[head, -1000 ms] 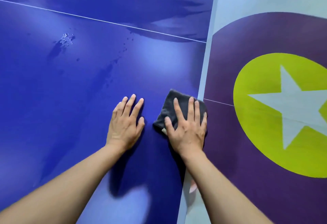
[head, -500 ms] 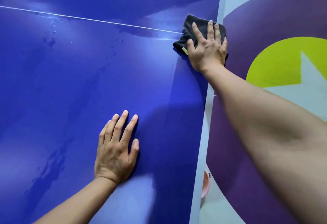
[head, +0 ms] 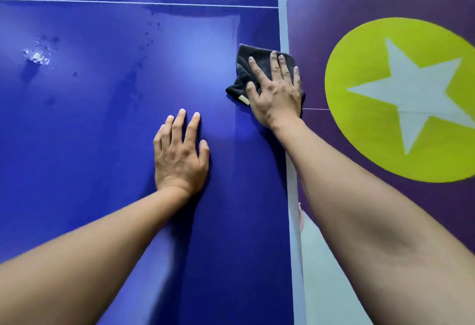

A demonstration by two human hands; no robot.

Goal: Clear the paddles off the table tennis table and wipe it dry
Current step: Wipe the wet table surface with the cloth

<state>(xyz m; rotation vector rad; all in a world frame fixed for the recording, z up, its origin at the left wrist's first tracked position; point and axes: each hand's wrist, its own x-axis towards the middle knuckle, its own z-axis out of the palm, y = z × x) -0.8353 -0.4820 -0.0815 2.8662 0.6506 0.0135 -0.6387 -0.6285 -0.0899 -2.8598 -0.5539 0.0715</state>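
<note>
Glossy blue table tennis table top [head: 102,145] across the left and middle of the view, crossed near the far side by a thin white line [head: 128,3] and bounded on the right by a pale grey edge band [head: 282,29]; beyond that edge, purple painted floor [head: 305,37] bearing a yellow-green circle [head: 359,145] with a white star [head: 411,93] inside; left hand [head: 180,155] flat on the blue surface, fingers straight and slightly spread, grasping nothing; right hand [head: 276,93] further out and to the right, palm down with fingers extended (not curled round anything), pressing a folded dark grey cloth [head: 243,68] onto the table at its right edge; cloth reaching over the edge band, small pale tag [head: 243,99] at its near corner; cluster of water droplets [head: 36,56] far left, well apart from both hands.
</note>
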